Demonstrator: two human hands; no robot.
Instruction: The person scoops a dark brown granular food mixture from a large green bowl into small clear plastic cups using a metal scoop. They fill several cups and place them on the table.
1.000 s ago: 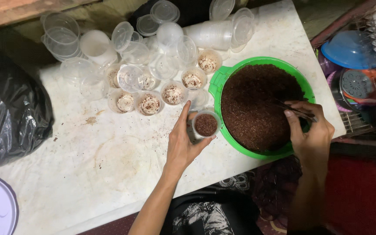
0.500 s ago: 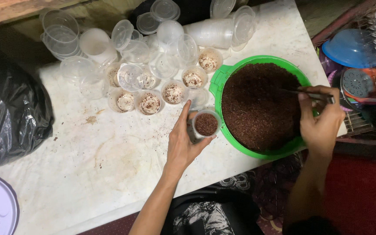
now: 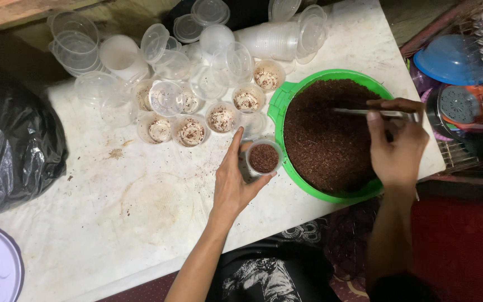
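Spoon (image 3: 364, 112) lies level over the green bowl (image 3: 279, 106) of dark brown grains, its long axis running left to right, the far end pointing left toward the small cups. Right hand (image 3: 398, 148) pinches its handle between thumb and fingers. Left hand (image 3: 236, 182) wraps around a small cup (image 3: 264, 157) of brown grains, standing on the white table (image 3: 141, 223) just beside the bowl.

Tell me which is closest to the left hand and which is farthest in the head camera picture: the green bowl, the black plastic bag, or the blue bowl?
From the left hand:
1. Green bowl, just to its right, full of dark brown grains.
2. Black plastic bag, at the table's left edge.
3. Blue bowl, upside down, far right, in the rack beyond the table.
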